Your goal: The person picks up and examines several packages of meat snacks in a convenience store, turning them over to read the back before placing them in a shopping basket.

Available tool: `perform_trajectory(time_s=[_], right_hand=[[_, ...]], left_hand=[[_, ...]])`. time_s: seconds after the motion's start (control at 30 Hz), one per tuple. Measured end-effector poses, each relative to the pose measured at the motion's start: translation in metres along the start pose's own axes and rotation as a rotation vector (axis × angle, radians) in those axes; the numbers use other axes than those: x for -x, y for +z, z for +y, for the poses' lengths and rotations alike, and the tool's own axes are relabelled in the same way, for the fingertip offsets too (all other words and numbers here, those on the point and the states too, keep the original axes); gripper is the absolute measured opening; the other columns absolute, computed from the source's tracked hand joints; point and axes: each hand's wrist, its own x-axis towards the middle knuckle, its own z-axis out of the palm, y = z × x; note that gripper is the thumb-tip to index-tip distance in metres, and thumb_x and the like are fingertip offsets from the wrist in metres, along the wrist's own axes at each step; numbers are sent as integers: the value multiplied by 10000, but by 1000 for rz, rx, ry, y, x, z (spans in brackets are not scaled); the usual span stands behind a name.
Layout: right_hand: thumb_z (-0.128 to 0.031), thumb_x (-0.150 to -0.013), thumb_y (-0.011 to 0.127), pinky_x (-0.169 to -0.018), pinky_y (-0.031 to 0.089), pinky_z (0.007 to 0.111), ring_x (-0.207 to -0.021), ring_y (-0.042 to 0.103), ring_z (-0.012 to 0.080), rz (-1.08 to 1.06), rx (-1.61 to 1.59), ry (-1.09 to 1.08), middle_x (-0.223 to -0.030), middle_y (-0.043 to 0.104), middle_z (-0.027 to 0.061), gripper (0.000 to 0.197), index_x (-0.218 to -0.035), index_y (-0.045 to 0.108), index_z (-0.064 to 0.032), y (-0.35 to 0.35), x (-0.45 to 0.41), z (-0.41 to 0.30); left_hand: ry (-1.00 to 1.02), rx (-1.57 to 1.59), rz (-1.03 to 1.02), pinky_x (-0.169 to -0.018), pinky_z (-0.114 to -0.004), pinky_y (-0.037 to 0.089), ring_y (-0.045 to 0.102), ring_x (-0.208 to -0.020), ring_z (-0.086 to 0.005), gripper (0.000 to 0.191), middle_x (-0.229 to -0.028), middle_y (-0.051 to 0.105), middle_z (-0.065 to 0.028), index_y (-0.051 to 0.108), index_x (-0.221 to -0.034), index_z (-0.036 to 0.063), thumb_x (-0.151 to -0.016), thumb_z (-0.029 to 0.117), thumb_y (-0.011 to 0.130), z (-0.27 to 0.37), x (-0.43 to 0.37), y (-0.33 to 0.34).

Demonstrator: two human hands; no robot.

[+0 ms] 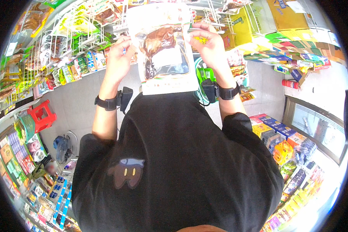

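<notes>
A white plastic food packet (169,87) with a large clear window is held upright in front of my chest. Brown, glossy meat and a white label show through the window. My left hand (120,59) pinches its left edge between thumb and fingers. On the right edge, my right hand (207,45) grips with the thumb and forefinger while the other fingers are spread. A black strap with a small black device (126,98) sits on my left wrist, and a similar strap (229,92) is on my right.
Racks of hanging food packets (72,37) run across the front and left. Cardboard cartons (290,17) stand front right, near a red fire extinguisher (290,84). A red plastic stool (43,116) is at left. Stacked boxed goods (278,127) are at right; a person's head shows lower left.
</notes>
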Motion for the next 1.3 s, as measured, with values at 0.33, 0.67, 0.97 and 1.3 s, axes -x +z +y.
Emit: perform_trajectory(time_s=[0.33, 0.67, 0.97, 1.3], right_hand=[[-141, -766, 739, -975, 413, 355, -1151, 535, 258, -6, -16, -57, -1190, 594, 107, 136, -888, 728, -81, 6, 4, 5], [-166, -772, 746, -996, 396, 366, -1181, 532, 262, -47, -10, -7, -1247, 583, 111, 151, -906, 736, -97, 9, 10, -4], [-151, -776, 741, -983, 415, 360, -1164, 545, 265, -35, -17, 10, -1235, 588, 129, 146, -905, 729, -83, 12, 18, 1], [-131, -795, 726, -919, 457, 336, -1090, 590, 253, -102, -119, 101, -1155, 625, 150, 134, -899, 721, -46, 16, 22, 10]], left_hand=[[-54, 205, 5, -820, -245, 416, 541, -906, -114, 131, -1003, 583, -33, 659, -916, -44, -902, 42, 560, 2, 4, 2], [-79, 198, 32, -800, -223, 416, 543, -898, -105, 122, -960, 557, -36, 662, -918, -51, -894, 37, 581, 2, 13, 2], [-101, 246, -30, -752, -229, 403, 508, -835, -104, 119, -937, 538, -23, 647, -906, -52, -892, 37, 569, -13, 12, 4], [-151, 329, -68, -819, -232, 391, 511, -906, -115, 157, -969, 547, -26, 651, -908, -54, -921, 79, 568, -9, 18, 11]])
